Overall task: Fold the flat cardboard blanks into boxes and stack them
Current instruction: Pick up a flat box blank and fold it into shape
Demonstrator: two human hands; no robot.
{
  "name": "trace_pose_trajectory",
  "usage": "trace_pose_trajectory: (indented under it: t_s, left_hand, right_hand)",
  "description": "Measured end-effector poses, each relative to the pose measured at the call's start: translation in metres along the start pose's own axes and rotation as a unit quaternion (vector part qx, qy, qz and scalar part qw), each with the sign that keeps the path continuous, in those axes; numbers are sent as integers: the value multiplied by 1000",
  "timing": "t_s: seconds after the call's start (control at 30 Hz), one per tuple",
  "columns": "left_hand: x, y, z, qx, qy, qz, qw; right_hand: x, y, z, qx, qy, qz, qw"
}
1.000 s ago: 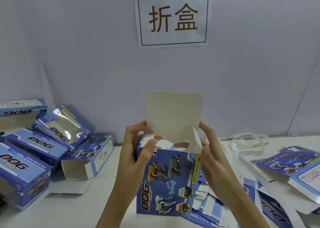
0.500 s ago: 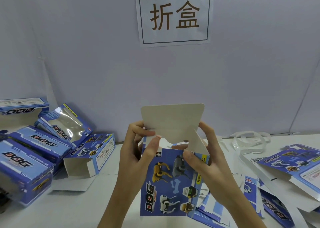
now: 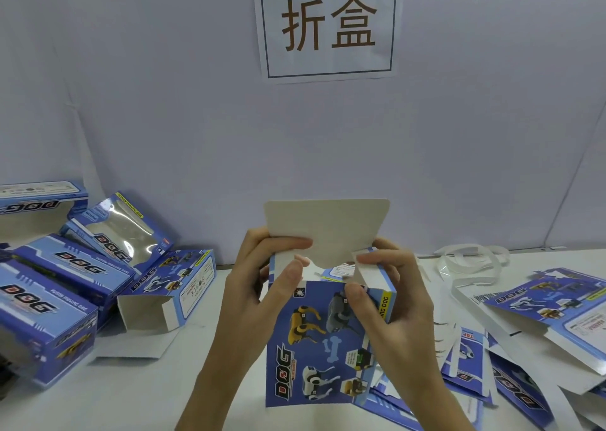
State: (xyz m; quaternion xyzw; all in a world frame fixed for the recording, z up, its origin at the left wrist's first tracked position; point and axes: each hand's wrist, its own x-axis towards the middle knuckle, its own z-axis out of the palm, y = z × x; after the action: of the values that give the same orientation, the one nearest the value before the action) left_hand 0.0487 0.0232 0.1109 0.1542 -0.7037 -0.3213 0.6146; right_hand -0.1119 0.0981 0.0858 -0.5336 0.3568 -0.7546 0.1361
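I hold a blue cardboard box (image 3: 314,342) upright in the middle, printed with toy dogs and "DOG". Its white top flap (image 3: 328,227) leans forward over the opening. My left hand (image 3: 262,296) grips the box's left upper edge, thumb on the left side flap. My right hand (image 3: 390,302) grips the right upper edge, thumb and fingers pinching the small right side flap inward. Folded boxes (image 3: 65,276) lie heaped at the left. Flat blanks (image 3: 537,325) lie spread at the right.
One folded box (image 3: 170,289) lies on its side at the left with its end open. White plastic strapping (image 3: 472,263) lies curled at the back right. A paper sign (image 3: 328,23) hangs on the grey backdrop. The white table (image 3: 147,394) lies under everything.
The white top flap has tipped forward and lower over the opening. My right hand moved from the box's side to pinch the right side flap inward.
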Motion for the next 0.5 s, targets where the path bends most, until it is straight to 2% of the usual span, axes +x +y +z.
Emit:
trace_pose_trajectory:
  t_s: [0.07,0.2,0.4,0.5]
  left_hand:
    - [-3,0,4,-10,13,-3,1000]
    - [-5,1,11,-104,42,-16,994]
    - [-4,3,6,-62,32,-11,997]
    - [-7,1,5,-68,17,12,997]
  right_hand:
    - [1,-1,0,3,9,4,1000]
    - [2,-4,1,-3,21,19,1000]
    - [4,-3,2,23,-5,18,1000]
    - [4,-1,-3,-11,-16,-8,1000]
